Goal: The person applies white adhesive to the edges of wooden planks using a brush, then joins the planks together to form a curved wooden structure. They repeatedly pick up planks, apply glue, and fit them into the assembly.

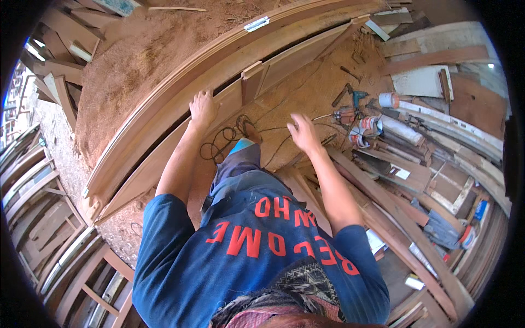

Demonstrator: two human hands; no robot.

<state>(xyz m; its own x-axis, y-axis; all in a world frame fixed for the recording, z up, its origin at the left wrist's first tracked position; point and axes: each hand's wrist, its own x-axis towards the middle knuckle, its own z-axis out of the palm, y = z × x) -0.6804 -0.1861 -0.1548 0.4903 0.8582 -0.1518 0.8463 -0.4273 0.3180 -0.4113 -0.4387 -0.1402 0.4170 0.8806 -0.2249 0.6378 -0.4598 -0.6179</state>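
Observation:
A long wooden door frame (180,71) stands on edge across the sawdust-covered ground in front of me, with a flat wooden panel (227,98) along its near side. My left hand (203,109) has its fingers curled over the panel's top edge. A short wooden crosspiece (251,82) joins the panel to the right of that hand. My right hand (303,133) hangs in the air over the ground, fingers apart and holding nothing. Further right of it lies a power drill (345,113) with a long bit pointing toward the hand.
A dark cable (221,139) coils beside my foot (250,131). A hammer (342,95) lies near the drill. Cans (389,100), planks (394,218) and offcuts crowd the right side. Stacked wooden frames (93,284) fill the lower left, and a sawdust heap (120,82) rises behind the frame.

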